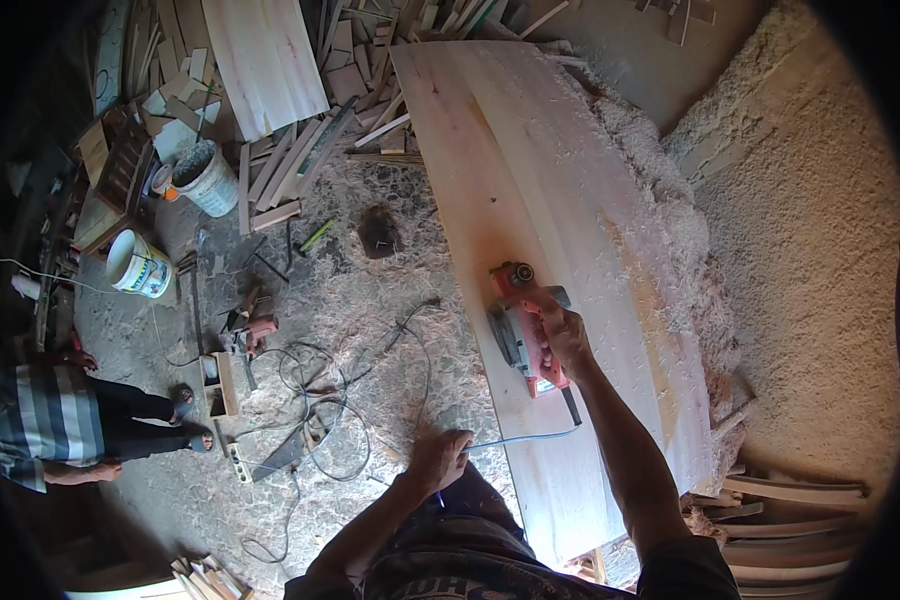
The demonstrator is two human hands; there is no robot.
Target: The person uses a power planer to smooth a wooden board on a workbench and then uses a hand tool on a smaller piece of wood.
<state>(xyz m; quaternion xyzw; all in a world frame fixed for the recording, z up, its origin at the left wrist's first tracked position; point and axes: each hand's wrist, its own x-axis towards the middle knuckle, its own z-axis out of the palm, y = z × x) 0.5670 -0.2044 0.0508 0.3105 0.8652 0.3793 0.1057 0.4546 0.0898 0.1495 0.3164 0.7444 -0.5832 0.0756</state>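
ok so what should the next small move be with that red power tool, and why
Probably a short push of the red power tool along the board, away from the body: the right hand grips it on the wood, and the blue cord runs from its near end to the left hand, leaving its far side free of cord.

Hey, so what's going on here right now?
The person's right hand grips a red power planer on a large wooden panel. Their left hand holds its blue cord beside the panel. Shavings lie along the panel's right edge, and another person stands off to the left.
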